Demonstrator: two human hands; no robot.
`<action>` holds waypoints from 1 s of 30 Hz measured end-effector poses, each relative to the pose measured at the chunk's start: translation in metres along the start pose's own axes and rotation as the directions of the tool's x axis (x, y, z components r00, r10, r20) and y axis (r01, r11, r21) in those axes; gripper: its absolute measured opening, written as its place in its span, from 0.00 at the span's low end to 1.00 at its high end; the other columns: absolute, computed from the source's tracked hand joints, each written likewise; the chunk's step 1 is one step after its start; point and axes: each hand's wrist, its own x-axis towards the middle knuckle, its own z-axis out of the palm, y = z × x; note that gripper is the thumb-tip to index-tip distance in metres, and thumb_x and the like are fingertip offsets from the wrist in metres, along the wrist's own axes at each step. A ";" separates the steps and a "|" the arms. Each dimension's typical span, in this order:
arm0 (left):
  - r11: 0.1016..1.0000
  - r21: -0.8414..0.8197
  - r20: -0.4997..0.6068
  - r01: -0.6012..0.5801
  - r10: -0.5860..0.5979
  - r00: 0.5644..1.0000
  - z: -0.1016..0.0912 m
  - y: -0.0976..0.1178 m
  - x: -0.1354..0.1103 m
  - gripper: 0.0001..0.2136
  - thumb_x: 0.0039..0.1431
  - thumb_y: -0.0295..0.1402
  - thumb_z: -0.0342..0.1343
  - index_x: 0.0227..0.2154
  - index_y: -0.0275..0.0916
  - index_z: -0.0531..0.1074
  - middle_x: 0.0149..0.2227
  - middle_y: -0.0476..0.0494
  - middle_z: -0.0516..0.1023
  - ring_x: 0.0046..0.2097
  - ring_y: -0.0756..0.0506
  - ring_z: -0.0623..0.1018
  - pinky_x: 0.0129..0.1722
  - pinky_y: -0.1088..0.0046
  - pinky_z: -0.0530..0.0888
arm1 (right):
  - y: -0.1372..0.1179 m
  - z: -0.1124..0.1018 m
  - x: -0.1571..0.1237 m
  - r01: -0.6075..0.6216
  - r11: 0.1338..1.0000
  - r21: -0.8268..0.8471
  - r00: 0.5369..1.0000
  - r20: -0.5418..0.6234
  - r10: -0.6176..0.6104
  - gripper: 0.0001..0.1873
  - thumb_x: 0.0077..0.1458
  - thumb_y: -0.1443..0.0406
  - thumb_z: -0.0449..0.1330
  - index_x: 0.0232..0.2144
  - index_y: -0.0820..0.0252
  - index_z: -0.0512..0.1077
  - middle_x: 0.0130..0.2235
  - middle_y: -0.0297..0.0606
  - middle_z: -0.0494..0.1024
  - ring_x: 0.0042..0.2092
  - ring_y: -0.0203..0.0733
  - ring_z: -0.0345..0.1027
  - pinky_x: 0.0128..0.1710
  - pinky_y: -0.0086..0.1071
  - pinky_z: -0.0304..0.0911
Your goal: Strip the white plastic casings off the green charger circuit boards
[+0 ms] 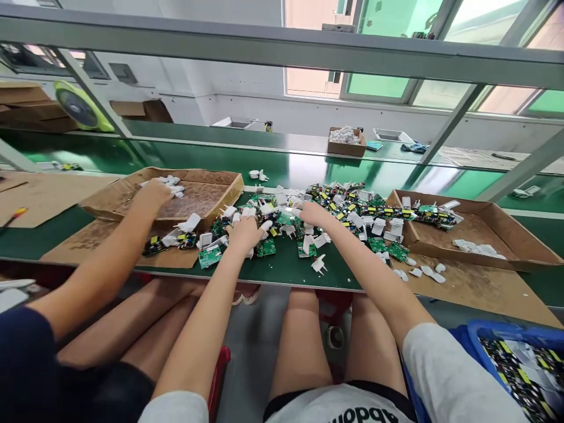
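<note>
Hands stand apart: the left hand [245,234] spreads white-capped fingers palm down, the right hand [315,215] bunches its own just beyond; whether either grips anything, I cannot tell. Under them on the desk [288,271] lies the pile of circuit boards and white plugs [341,205], its long axis running left to right, most stretching past the nearer right hand toward the right cardboard tray [482,226].

Heap of circuit boards [352,200] lay mid-bench [282,269]. Left tray [229,197] stood left of it, right tray [489,226] opposite (some boards reached over that one's left wall). Small carton [346,149] sat behind the heap, farther back. Crate [484,326], boards inside, stood near right.
</note>
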 end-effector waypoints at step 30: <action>-0.329 -0.538 0.712 0.776 0.315 0.627 0.106 0.166 -0.182 0.20 0.49 0.35 0.57 0.47 0.44 0.64 0.48 0.44 0.70 0.43 0.46 0.73 0.37 0.70 0.74 | 0.216 0.044 -0.212 0.107 0.993 -0.043 0.553 -0.828 -0.095 0.11 0.56 0.65 0.52 0.41 0.57 0.69 0.41 0.42 0.71 0.44 0.42 0.65 0.42 0.35 0.64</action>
